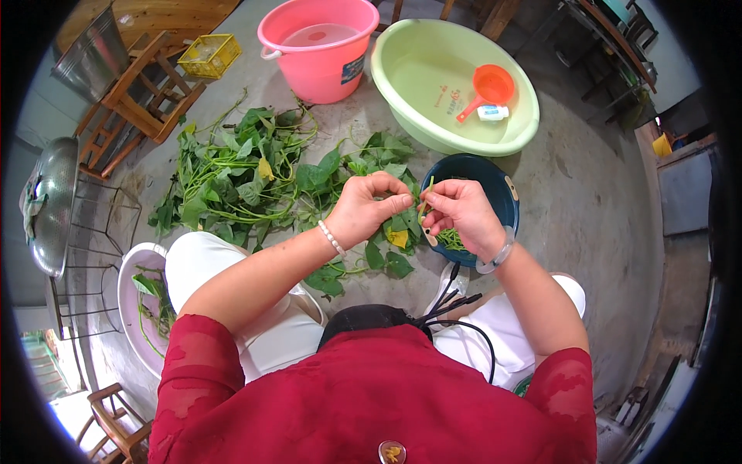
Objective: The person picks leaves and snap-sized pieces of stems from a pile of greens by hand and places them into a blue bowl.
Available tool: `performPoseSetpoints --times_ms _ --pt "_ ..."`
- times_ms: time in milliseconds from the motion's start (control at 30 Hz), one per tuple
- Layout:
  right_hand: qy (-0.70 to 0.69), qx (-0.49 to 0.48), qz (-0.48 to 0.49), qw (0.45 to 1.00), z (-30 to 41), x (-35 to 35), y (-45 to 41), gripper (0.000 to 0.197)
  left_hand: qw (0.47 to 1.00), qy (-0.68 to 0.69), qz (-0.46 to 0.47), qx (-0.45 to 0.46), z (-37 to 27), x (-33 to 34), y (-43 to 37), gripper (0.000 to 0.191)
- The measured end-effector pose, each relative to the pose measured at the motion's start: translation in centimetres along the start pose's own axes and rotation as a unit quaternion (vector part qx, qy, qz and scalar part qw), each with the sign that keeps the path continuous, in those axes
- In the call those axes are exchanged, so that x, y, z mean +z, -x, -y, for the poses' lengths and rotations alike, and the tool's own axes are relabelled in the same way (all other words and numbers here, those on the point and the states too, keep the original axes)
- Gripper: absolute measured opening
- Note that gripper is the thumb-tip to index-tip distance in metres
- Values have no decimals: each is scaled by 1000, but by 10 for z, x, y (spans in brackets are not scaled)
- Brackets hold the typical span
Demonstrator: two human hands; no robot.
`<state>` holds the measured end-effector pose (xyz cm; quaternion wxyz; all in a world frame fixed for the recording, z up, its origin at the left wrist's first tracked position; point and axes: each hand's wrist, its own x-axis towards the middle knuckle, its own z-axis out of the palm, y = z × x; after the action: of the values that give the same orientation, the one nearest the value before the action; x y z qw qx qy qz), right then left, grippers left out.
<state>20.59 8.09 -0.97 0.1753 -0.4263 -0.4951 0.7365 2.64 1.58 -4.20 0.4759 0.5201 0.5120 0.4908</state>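
My right hand (458, 211) grips a short green stem (428, 194), upright between thumb and fingers. Facing it, my left hand (374, 206) has thumb and forefinger pinched together; nothing plainly shows between them. Below my right hand is a dark blue basin (443, 168) with light wooden-coloured handles, partly covered by the hand. Cut green stems (452, 239) lie inside it. On the floor beyond my left hand spreads a heap of leafy green vines (237, 168), with a second leafy bunch (371, 153) nearer the basin. A few leaves are yellow.
A pink bucket (316, 72) and a large pale green tub (423, 104), holding an orange dipper (493, 86), stand ahead. A pale basin with leaves (136, 290) sits by my left knee. Wooden stools (145, 104), a yellow crate (210, 55) and a metal colander (55, 209) are leftward.
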Motion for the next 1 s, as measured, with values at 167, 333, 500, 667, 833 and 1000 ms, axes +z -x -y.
performPoseSetpoints --times_ms 167,333,500,667,833,1000 --pt "-19 12 6 1000 -3 2 1 13 973 219 33 -65 -14 5 2 11" --pt "-17 3 -7 1000 0 0 -3 12 956 264 31 -123 -7 4 2 12" --pt "-17 -65 -82 994 4 -20 -10 12 965 227 -9 -134 -5 2 1 11" --pt "-29 -124 -43 991 10 -14 -6 7 973 167 24 -160 -9 5 1 25" --pt "27 -125 10 992 5 -5 0 10 965 161 58 -199 -10 5 2 26" --pt "268 -250 -51 929 14 -2 5 16 985 39 33 -162 6 0 -1 20"
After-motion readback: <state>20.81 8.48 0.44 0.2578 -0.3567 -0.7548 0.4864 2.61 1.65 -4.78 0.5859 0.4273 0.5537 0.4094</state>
